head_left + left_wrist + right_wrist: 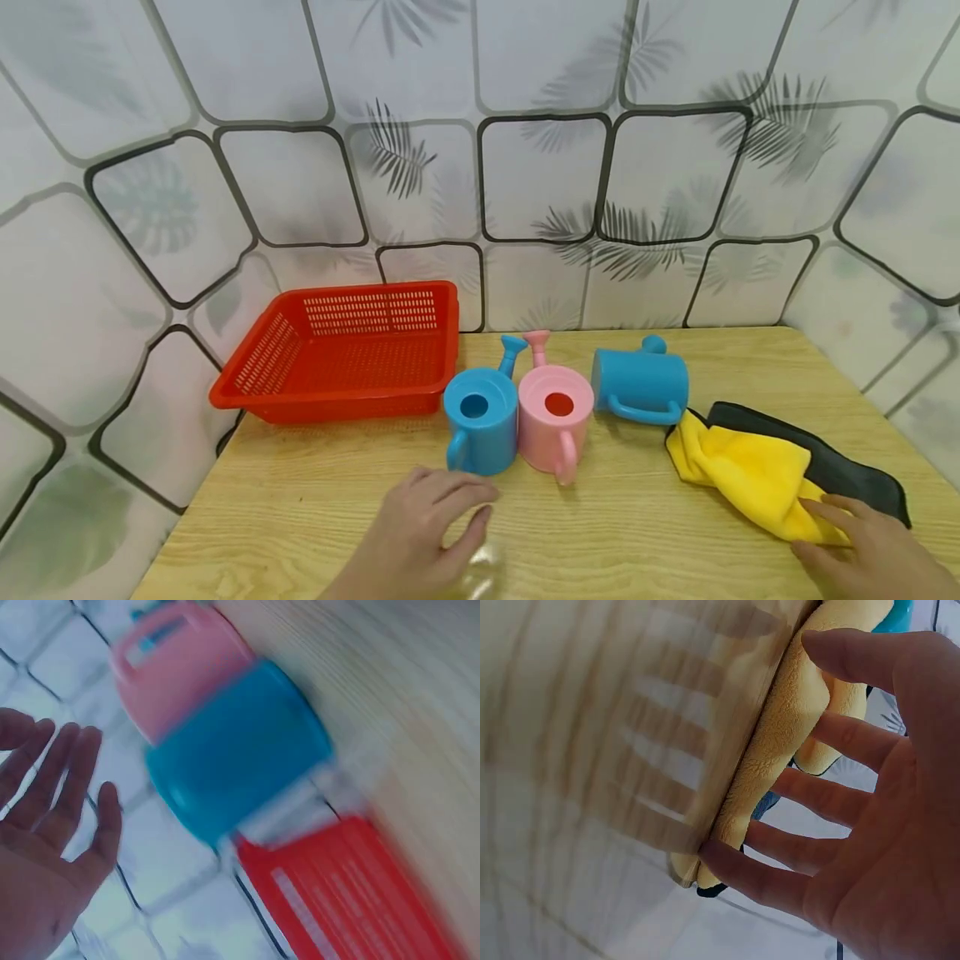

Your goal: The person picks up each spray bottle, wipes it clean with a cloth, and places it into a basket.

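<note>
My left hand point(427, 533) hovers over the table's front with fingers loosely bent and holds nothing. Just beyond it stand an upright blue watering can point(480, 425) and, close beside it, a pink watering can point(557, 417), handles toward me. Another blue watering can point(641, 385) lies on its side to their right. At the right, my right hand point(870, 550) has its spread fingertips at the near edge of a rumpled yellow cloth point(757, 475) with a dark grey side point(840, 467). In the right wrist view, the fingers reach along the fuzzy yellow fabric point(772, 742).
A red plastic basket point(337, 408) with slotted walls stands at the back left, close to the upright blue can. Behind the wooden table point(315, 508) rises a patterned wall covering point(420, 183), which also closes off both sides.
</note>
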Demonstrator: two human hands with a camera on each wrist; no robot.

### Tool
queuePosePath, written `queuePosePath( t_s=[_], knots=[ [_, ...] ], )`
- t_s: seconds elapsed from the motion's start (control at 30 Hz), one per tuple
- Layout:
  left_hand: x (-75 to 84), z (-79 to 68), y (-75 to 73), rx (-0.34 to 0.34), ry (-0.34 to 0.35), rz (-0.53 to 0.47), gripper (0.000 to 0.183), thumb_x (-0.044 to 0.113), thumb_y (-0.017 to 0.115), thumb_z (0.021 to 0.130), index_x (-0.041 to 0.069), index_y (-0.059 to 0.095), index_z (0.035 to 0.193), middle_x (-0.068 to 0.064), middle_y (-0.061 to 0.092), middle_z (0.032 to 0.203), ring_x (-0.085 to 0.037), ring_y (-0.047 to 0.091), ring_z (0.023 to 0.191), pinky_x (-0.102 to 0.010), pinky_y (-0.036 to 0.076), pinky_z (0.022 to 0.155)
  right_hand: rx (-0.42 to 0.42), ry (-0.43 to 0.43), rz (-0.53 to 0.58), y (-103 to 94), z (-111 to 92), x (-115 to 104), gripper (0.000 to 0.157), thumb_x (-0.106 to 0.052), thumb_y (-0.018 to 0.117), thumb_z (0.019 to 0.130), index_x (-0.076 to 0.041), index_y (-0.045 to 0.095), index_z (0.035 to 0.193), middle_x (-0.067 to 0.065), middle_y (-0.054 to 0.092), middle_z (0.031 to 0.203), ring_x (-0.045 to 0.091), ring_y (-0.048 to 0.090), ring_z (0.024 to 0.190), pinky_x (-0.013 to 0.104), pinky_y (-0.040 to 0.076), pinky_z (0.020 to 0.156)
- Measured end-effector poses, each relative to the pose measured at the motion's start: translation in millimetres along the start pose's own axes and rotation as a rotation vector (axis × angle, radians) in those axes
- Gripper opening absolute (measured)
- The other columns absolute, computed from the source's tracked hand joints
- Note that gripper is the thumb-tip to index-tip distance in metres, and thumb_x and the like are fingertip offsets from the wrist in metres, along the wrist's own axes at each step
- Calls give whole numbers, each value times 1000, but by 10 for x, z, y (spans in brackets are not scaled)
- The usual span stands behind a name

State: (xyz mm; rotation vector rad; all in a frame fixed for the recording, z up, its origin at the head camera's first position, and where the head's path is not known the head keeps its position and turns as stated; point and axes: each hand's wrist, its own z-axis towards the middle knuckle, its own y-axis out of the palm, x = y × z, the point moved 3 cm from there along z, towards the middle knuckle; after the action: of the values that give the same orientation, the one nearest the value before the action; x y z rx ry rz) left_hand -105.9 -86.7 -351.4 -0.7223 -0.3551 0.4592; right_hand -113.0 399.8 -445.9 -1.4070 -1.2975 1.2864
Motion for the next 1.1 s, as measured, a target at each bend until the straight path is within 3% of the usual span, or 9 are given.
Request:
queuePosePath(
  t_s=[0.2,0.3,0.4,0.53,0.6,0.73,0.97,1.03,1.1],
  knots=[
    [374,533,655,-416,-35,-26,24,32,60,94,25,66,116,10,67,115,-6,60,100,-31,53,80,-53,22,-30,44,4,1,77,-58,66,80,10,63,117,46,51,116,58,52,95,69,47,72],
    [465,770,953,-534,-35,7,28,37,56,96,27,62,121,8,61,125,-7,57,104,-34,53,85,-79,35,-27,51,3,-23,81,-60,65,80,11,62,119,46,50,118,58,52,96,67,48,72],
    [501,967,1179,-568,-20,100,25,38,59,94,26,63,116,5,59,127,-6,58,93,-31,55,79,-92,37,-13,53,6,-52,82,-61,64,79,10,62,121,46,50,119,58,53,97,66,49,72],
    [528,1170,1392,-558,18,244,20,40,62,90,25,65,103,1,57,128,-6,56,74,-24,55,66,-98,27,-11,27,-4,-73,80,-59,65,80,10,62,121,46,51,119,56,55,96,64,50,72],
    [518,1248,1478,-547,27,283,21,41,62,90,26,65,103,-1,57,130,-8,58,77,-24,55,69,-93,21,-19,4,-12,-72,79,-58,65,81,9,63,121,46,52,118,55,56,95,64,51,72],
    [404,1301,1618,-518,12,338,21,39,61,91,25,66,107,-1,59,124,-12,58,81,-31,53,78,-90,14,-36,-5,-16,-71,78,-59,64,81,8,64,120,46,52,118,54,57,94,63,51,71],
    [131,1290,1755,-541,-45,315,22,34,61,92,23,67,110,-1,56,138,-20,60,108,-50,47,98,-126,36,-55,-10,1,-64,79,-61,63,81,9,64,119,46,52,118,53,58,93,63,51,72],
    [106,1288,1774,-541,-35,314,23,33,61,91,23,67,110,1,60,133,-18,60,105,-49,47,97,-118,28,-59,-13,0,-68,77,-59,63,81,9,65,118,46,53,117,52,59,92,63,52,71],
    [96,1287,1785,-529,-22,328,22,33,61,91,21,65,109,4,65,115,-13,60,92,-40,50,91,-116,29,-60,-15,4,-81,77,-59,63,82,9,65,117,45,53,117,52,59,91,63,51,71]
  ],
)
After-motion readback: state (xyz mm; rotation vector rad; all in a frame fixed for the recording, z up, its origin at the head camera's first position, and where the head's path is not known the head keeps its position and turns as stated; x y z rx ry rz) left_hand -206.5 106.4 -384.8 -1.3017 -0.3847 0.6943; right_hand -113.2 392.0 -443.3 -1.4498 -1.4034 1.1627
